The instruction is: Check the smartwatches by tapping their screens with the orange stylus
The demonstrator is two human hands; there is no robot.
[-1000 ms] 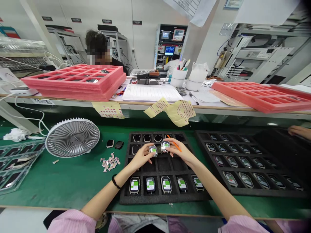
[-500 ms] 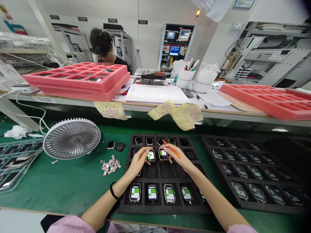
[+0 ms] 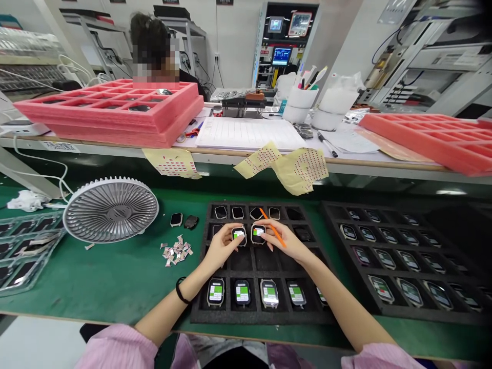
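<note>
My left hand (image 3: 223, 245) is closed around a smartwatch case (image 3: 238, 233) with a lit green and white screen, its thumb lying on the glass. Beside it, my right hand (image 3: 286, 240) grips a second smartwatch case (image 3: 257, 232), lit with red, green and white blocks. An orange pen-like stick (image 3: 277, 230) is tucked in the same right hand, slanting across the fingers. Both watches are held over a black foam tray (image 3: 246, 313) with square compartments. In its front row several watches, such as this lit watch (image 3: 269, 293), show green and white screens.
A second black foam tray (image 3: 326, 215) of watches lies to the right. Left are a grey fan (image 3: 111, 210), small pinkish pieces (image 3: 176, 251) and two loose watch cases. Pink foam trays (image 3: 169, 125) and paper sheets (image 3: 249, 134) sit on the shelf. Behind it is another person.
The view has tilted downward slightly. My left thumb has moved onto the left watch's screen, and my right thumb now reaches the edge of the right watch's screen. Both watches stay held.
</note>
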